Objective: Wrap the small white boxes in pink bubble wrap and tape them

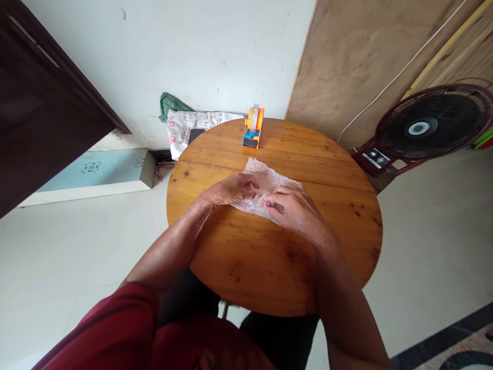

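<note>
Bubble wrap [257,168] on the tabletop [250,257], lying between and beneath my left hand [233,189] and right hand [296,206], both touching, fingers half-curled; whether they grip, I cannot tell.

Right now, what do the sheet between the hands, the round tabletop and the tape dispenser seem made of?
Sheet: thin clear plastic, likely bubble wrap; crinkled, with a bumpy sheen.
Tabletop: probably varnished wood, with dark knots and soft gloss.
Tape dispenser: likely hard plastic, given its even orange and blue color.
</note>
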The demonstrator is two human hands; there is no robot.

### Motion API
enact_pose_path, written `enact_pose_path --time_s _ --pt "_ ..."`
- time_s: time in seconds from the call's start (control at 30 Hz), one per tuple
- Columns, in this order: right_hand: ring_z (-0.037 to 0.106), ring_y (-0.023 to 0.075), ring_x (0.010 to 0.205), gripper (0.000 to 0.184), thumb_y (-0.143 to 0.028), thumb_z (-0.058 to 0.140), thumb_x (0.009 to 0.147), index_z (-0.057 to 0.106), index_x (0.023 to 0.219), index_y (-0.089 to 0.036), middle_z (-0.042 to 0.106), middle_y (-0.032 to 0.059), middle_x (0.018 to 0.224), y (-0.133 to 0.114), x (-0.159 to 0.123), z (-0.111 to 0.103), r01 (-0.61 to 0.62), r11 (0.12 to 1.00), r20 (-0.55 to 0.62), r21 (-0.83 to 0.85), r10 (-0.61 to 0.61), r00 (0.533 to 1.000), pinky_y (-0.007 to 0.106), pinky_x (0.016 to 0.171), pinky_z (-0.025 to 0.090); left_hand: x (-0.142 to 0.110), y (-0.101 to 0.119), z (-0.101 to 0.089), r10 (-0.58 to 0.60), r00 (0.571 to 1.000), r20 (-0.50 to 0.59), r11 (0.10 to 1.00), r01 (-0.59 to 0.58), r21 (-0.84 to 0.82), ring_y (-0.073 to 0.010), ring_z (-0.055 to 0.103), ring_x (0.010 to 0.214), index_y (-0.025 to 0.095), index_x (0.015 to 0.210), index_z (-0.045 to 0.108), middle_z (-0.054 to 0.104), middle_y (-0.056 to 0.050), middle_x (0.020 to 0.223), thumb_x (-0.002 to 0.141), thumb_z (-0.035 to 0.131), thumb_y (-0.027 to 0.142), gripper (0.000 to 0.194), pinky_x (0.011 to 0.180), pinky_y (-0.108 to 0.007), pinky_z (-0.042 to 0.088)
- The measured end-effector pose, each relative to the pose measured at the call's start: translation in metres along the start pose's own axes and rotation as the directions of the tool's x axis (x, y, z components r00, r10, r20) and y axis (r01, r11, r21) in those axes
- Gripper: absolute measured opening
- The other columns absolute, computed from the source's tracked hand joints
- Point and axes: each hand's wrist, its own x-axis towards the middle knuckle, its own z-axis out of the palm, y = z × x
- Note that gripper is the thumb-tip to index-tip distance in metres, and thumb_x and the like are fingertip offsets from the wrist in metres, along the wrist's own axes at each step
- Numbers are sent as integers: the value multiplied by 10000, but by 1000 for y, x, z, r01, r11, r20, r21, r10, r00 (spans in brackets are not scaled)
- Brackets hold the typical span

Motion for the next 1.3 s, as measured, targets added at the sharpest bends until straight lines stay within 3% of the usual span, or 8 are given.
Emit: enact_pose_path --time_s 0.23,0.33,0.43,0.63,0.93,1.03,1.23,1.3 --pt "634 226 909 131 -209 634 863 763 875 -226 731 45 919 0 1 2 -34 999 4 22 34 999 371 918 403 -1 0 -3 -65 998 -19 986 67 151 -121 497 650 159 865 689 594 18 712 750 606 332 223 580 -229 342" --pt "639 227 901 131 -211 636 860 766 870 -221 735 47 911 0 2 1 -45 999 8 27 45 999 367 912 403 -3 -3 -2 -62 984 -169 950 110 293 -144 543 694 163 809 690 630 -7 739 759 631 352 203 610 -244 356" --pt "639 223 892 128 -201 640 850 767 857 -218 740 42 896 0 2 1 -36 999 7 40 36 999 358 911 402 -16 -10 -8 -30 941 -337 911 165 378 -173 594 773 167 946 704 678 -43 861 769 687 464 346 674 -259 397" --pt "631 224 897 131 -197 640 838 768 843 -224 745 37 900 2 3 3 -29 998 -11 51 30 999 344 890 403 -48 -17 -7 -210 899 -385 890 339 306 -195 647 787 149 1259 623 706 -69 919 797 707 565 628 703 -270 443" --pt "630 215 880 115 -216 633 844 747 835 -218 745 44 903 0 4 1 -24 999 5 35 24 1000 330 846 411 -31 -15 11 -383 840 -384 919 389 -66 -121 567 480 73 1405 465 622 17 736 697 853 478 902 485 -229 408" --pt "623 219 878 114 -198 621 840 732 837 -219 732 44 889 -2 3 0 -30 1000 0 3 30 1000 333 844 409 -26 -18 13 -381 838 -390 925 350 -150 -102 516 438 79 1316 523 539 81 611 668 876 333 781 454 -209 356" --pt "613 240 913 260 -160 583 849 735 1048 -229 723 72 958 -5 1 1 0 998 -4 -64 0 1000 368 892 409 -24 -13 22 -338 877 -342 932 259 -255 -74 448 421 123 785 628 508 67 499 769 662 150 46 449 -196 324" --pt "611 248 945 358 -149 551 872 712 1179 -237 715 86 990 -8 0 -1 20 996 7 -85 -19 1000 382 921 402 -25 -9 24 -330 877 -349 931 241 -274 -64 427 411 141 700 584 490 68 483 779 626 137 89 441 -189 310"
